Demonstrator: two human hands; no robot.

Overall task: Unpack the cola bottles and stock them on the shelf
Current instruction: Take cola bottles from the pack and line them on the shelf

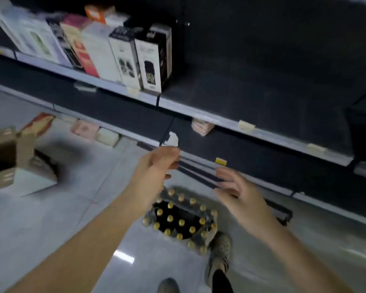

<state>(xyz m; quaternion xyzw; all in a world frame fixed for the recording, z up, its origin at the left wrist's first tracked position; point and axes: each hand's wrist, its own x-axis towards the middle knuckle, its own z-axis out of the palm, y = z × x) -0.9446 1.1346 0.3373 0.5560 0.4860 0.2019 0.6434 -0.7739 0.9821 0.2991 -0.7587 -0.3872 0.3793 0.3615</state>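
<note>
A shrink-wrapped pack of cola bottles [181, 222] with gold caps stands on the pale floor, just in front of the dark shelving. Both my hands hover above it and hold nothing. My left hand [156, 166] has loosely bent fingers near the lower shelf edge. My right hand [239, 193] is spread with relaxed fingers, to the right of the pack. The dark shelf [262, 98] at the upper right carries nothing on its right part. The picture is blurred by motion.
Several boxed products [123, 58] stand in a row on the left part of the upper shelf. An opened cardboard box [6, 157] sits on the floor at the left. Small packets [85, 129] lie under the lowest shelf. My feet [220, 256] stand beside the pack.
</note>
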